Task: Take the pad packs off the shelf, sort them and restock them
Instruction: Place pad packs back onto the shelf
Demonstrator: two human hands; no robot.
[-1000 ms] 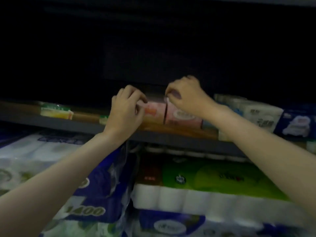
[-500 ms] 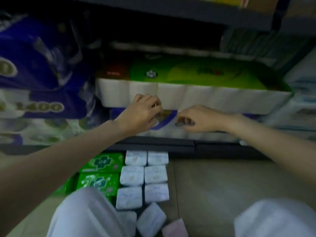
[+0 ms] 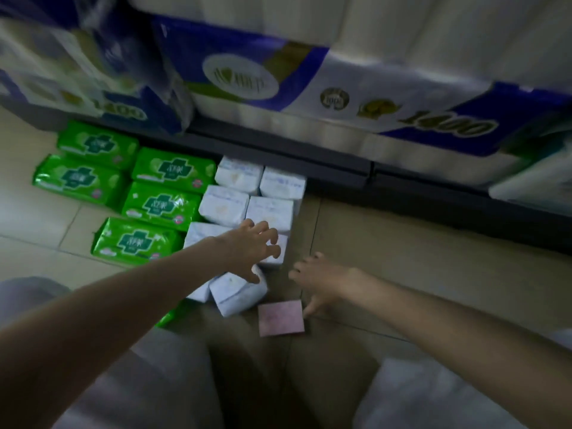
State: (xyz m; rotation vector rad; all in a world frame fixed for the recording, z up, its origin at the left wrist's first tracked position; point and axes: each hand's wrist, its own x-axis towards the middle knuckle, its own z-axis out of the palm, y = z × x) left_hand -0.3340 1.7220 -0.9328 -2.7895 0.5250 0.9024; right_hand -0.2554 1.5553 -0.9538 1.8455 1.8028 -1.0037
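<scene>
The pad packs lie sorted on the floor tiles (image 3: 418, 258) below the bottom shelf (image 3: 309, 156): green packs (image 3: 161, 205) in rows, white packs (image 3: 247, 193) in two columns just right of them, and one pink pack (image 3: 281, 317) alone at the near end of the white columns. The left hand (image 3: 247, 252) reaches over the nearest white packs with fingers spread wide and holds nothing; the right hand (image 3: 315, 280) hangs just beside the pink pack, fingers loose, thumb pointing down near its right edge, also empty. To do this well, square the tilted white pack (image 3: 238, 292) nearest the pink one into its column first, and keep the pink pack apart as its own kind.
</scene>
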